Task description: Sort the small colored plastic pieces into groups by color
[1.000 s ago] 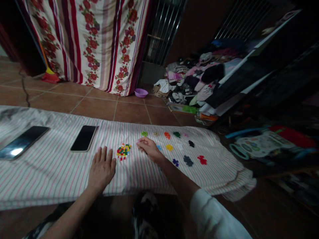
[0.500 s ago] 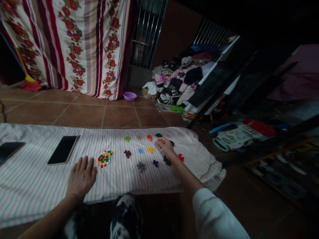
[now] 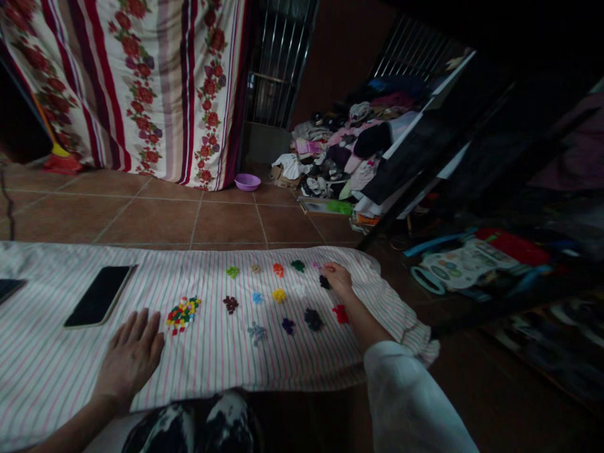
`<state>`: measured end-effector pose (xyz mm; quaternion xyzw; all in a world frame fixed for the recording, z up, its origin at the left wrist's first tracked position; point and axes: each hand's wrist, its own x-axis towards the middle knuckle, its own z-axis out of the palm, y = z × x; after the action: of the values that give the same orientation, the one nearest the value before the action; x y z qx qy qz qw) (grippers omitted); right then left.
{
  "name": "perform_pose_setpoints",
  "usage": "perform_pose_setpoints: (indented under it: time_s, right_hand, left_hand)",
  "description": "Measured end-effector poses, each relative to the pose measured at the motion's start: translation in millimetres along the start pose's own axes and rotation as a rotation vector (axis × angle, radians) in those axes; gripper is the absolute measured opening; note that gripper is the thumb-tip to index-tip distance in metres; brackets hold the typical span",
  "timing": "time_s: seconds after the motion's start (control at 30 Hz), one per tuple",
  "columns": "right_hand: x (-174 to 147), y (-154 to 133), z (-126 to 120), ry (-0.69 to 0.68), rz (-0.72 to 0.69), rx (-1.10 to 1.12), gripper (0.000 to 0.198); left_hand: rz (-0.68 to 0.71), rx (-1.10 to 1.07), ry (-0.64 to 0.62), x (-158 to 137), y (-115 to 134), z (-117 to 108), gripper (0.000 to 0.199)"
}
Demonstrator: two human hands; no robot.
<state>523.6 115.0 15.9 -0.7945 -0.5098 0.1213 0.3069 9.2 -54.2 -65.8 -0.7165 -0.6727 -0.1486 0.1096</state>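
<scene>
My left hand lies flat on the striped cloth, fingers stretched, beside a mixed pile of small coloured pieces. Over the far right of the cloth, my right hand has its fingers pinched together; whatever is between them is too small to make out. Its fingertips are by a small pink pile and a black pile. Sorted piles lie around: dark green, orange, yellow, white, red, dark grey and brown.
A phone lies left of the mixed pile, with part of another dark device at the cloth's left edge. Beyond are a purple basin, a heap of clothes and a floral curtain. A toy panel stands right.
My right hand has moved right, from near the white pile to the pink and black piles. The view has shifted slightly; my left hand stays flat on the cloth.
</scene>
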Motion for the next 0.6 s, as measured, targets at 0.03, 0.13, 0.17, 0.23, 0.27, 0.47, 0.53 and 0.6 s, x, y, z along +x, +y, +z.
perform_pose_setpoints:
  time_s: [0.03, 0.13, 0.17, 0.23, 0.27, 0.47, 0.53, 0.6]
  right_hand:
    - [6, 2, 2, -0.004, 0.009, -0.028, 0.022]
    - [21, 8, 11, -0.006, 0.02, -0.115, 0.023]
    - [26, 11, 14, -0.002, 0.014, -0.138, 0.023]
    - [34, 15, 22, 0.002, -0.007, -0.171, 0.023]
    - [37, 17, 26, 0.002, -0.012, -0.189, 0.023]
    - [50, 28, 41, -0.028, -0.013, -0.228, 0.029]
    - [52, 31, 42, -0.05, -0.001, -0.185, 0.029]
    - [53, 33, 42, -0.07, 0.017, -0.137, 0.03]
  left_hand:
    - [0.004, 0.012, 0.0, 0, 0, 1, 0.056]
    - [0.028, 0.033, 0.009, 0, -1, 3, 0.056]
    - [0.032, 0.039, 0.017, 0, -2, 3, 0.056]
    - [0.027, 0.053, 0.03, 0, -2, 4, 0.057]
    - [0.022, 0.058, 0.03, 0, -2, 5, 0.058]
    - [0.03, 0.045, 0.034, -1, -3, 6, 0.061]
    - [0.044, 0.034, 0.051, -1, -4, 7, 0.061]
    - [0.043, 0.016, 0.062, -2, -4, 9, 0.059]
